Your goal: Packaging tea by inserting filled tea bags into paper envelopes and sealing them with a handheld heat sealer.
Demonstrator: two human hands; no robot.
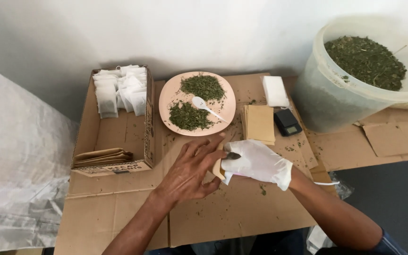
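My bare left hand (191,168) and my right hand (259,163), which wears a white glove, meet over the flattened cardboard (242,212). Together they hold a small tan paper pouch (217,166) between them; a bit of white bag shows under the glove. Just beyond them sits a pink plate (169,97) with two heaps of dried green herb and a white plastic spoon (204,105) lying on it.
A cardboard box (114,137) at the left holds white filter bags and tan pouches. Right of the plate lie a stack of tan pouches (259,123), a white pad (275,90) and a small black scale (286,122). A translucent bucket (327,89) of dried herb stands at the right.
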